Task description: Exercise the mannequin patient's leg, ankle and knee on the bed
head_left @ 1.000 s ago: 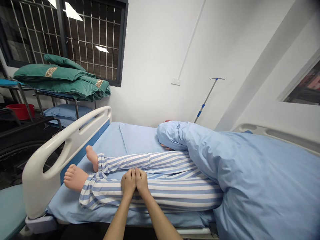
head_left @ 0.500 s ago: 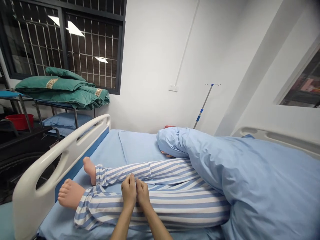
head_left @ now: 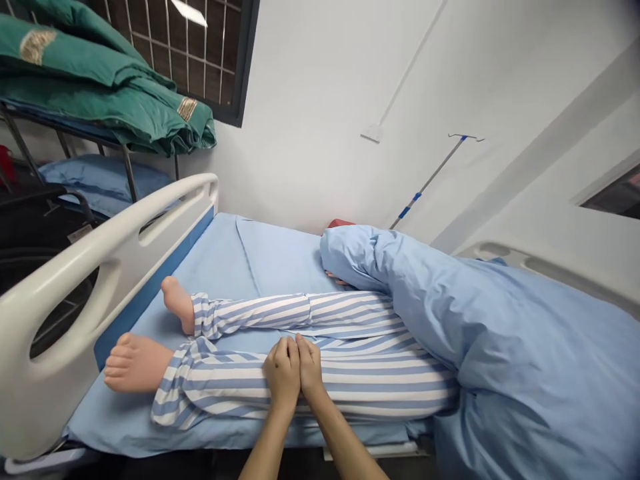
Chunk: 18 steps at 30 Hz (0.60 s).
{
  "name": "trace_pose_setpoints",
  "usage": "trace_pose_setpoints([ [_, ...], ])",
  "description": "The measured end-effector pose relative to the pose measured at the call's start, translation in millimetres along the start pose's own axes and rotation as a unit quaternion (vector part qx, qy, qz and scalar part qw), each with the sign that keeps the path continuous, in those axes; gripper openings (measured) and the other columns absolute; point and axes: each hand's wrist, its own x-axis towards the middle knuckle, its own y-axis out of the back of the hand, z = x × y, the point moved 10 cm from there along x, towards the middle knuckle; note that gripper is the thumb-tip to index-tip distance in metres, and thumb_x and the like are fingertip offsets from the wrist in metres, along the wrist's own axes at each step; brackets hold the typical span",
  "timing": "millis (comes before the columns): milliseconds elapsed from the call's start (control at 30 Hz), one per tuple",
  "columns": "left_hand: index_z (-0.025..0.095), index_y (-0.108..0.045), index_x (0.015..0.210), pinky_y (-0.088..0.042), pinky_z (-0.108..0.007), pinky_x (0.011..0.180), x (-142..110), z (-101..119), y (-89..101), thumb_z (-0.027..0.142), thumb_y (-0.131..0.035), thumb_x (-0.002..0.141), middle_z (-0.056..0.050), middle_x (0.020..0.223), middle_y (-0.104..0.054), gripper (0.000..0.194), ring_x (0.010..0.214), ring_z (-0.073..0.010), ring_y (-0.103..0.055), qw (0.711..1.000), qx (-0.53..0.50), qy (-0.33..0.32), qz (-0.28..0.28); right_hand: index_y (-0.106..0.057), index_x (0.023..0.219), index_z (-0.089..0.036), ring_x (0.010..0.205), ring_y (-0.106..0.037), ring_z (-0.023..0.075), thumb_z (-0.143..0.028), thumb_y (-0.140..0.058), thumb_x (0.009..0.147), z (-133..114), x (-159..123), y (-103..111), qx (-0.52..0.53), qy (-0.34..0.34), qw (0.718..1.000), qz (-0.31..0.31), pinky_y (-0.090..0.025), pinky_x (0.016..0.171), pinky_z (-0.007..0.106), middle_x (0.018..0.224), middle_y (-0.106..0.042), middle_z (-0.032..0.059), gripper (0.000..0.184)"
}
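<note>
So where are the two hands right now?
In the head view, the left hand and right hand rest side by side on the striped pajama leg, with the bare foot off to their left.

Torso and head of the manikin in blue-and-white striped pyjamas [head_left: 385, 387] are hidden beneath a crumpled light-blue cotton duvet [head_left: 500, 333]. A small red object [head_left: 341, 223] behind the duvet is mostly obscured; type undeterminable. Folded dark-green quilted blankets [head_left: 75, 73] are cut off at the upper-left frame edge. The person's bare left forearm [head_left: 265, 453] and bare right forearm [head_left: 350, 453] are cut off at the bottom edge.
</note>
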Motion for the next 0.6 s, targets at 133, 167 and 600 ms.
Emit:
trace_pose_setpoints([
  [133,0.020,-0.050,0.062,-0.030,-0.023,0.058,0,1,2.5,0.029,-0.035,0.086,-0.002,0.061,-0.060,0.030,0.059,-0.0117,-0.053,1.000,-0.011,-0.003,-0.007,-0.037,0.051,-0.020,0.050,-0.034,0.0116,-0.043,-0.045,0.077,1,-3,0,-0.025,-0.016,1.000,0.007,-0.033,0.048,0.026,0.048,-0.039,-0.0014,0.036],
  [167,0.020,-0.050,0.062,-0.030,-0.023,0.058,0,1,2.9,0.029,-0.035,0.087,-0.002,0.061,-0.060,0.030,0.059,-0.0116,-0.053,1.000,-0.011,-0.003,-0.009,-0.037,0.051,-0.020,0.050,-0.034,0.0114,-0.044,-0.045,0.077,0,-3,0,-0.026,-0.020,0.999,0.007,-0.033,0.048,0.025,0.049,-0.039,-0.0016,0.036],
  [600,0.020,-0.050,0.062,-0.026,-0.023,0.056,0,0,2.1,0.030,-0.035,0.087,-0.001,0.060,-0.060,0.030,0.057,-0.0106,-0.051,1.000,0.004,0.001,-0.017,-0.034,0.053,-0.018,0.051,-0.030,0.0089,-0.042,-0.046,0.078,-10,-5,-4,0.012,-0.012,1.000,-0.009,-0.030,0.046,0.022,0.050,-0.033,-0.0038,0.037],
])
